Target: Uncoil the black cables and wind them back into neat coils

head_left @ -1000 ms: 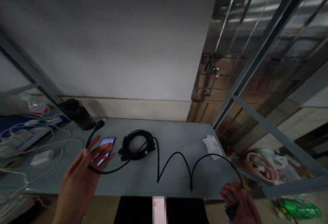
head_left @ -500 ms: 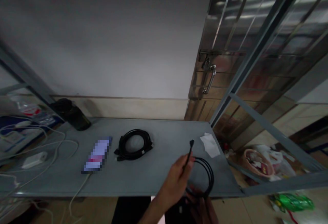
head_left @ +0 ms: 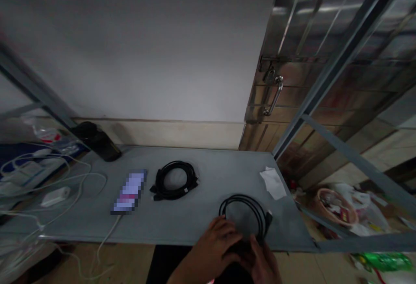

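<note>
A black cable (head_left: 242, 197) is wound into a loose loop over the front edge of the grey table (head_left: 208, 217). My left hand (head_left: 217, 243) has its fingers curled round the left side of the loop. My right hand (head_left: 264, 261) is closed on the lower right part, beside the left. Between the hands the lower cable is dark and hard to make out. One plug end (head_left: 268, 218) sticks out at the loop's right. Farther back to the left lies a second coiled black cable (head_left: 175, 181), touched by neither hand.
A phone (head_left: 130, 191) with a white cord lies left of the second coil. A dark bottle (head_left: 100, 143), a white adapter (head_left: 56, 196) and tangled white cords are at the far left. A crumpled white paper (head_left: 273, 183) lies at the right end, near the metal frame post (head_left: 292, 132).
My left hand has moved down and left, close to my right hand. The plug end it held up is no longer there, and the loop now spreads wider. The view has shifted slightly.
</note>
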Available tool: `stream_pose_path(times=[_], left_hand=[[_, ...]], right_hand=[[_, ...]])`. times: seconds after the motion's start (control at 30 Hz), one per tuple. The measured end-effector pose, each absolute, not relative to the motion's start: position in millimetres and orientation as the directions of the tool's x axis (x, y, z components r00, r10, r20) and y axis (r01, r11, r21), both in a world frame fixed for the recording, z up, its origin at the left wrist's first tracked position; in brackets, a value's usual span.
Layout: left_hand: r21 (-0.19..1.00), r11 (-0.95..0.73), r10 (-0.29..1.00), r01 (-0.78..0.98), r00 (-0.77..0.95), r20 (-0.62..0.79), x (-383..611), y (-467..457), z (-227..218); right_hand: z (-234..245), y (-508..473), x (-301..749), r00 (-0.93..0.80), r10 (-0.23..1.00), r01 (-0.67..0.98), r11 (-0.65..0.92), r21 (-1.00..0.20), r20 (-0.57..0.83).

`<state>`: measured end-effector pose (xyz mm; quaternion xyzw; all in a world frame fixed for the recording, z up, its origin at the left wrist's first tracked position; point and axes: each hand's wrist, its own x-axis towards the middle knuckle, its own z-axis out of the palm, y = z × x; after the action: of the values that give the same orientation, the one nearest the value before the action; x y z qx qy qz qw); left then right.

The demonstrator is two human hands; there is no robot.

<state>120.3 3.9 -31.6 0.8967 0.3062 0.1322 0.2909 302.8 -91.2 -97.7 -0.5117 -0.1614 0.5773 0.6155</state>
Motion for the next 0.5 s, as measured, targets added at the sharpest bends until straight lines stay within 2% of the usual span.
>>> stream_pose_path(times=[0.17, 0.33, 0.4, 0.5], left_hand=[[0.358, -0.784, 0.604, 0.507, 0.755, 0.254, 95.1, 9.9, -18.7], [0.094, -0.818, 0.569, 0.567, 0.776, 0.27, 45.5, 35.6, 12.7], [0.057, -0.794, 0.596, 0.605, 0.756, 0.271, 19.2, 53.2, 16.6], [0.09, -0.742, 0.657, 0.665, 0.693, 0.296, -21.1, 82.8, 13.6]], right_hand=[[-92.5, -64.5, 285.6, 0.209, 0.904, -0.564, -0.2, -0.801, -0.373], [-75.6, -23.0, 244.3, 0.131, 0.929, -0.595, -0.205, -0.777, -0.346], [-62.1, 4.5, 218.2, 0.103, 0.945, -0.616, -0.185, -0.766, -0.31], [-45.3, 50.5, 179.8, -0.001, 0.969, -0.628, -0.194, -0.753, -0.249]])
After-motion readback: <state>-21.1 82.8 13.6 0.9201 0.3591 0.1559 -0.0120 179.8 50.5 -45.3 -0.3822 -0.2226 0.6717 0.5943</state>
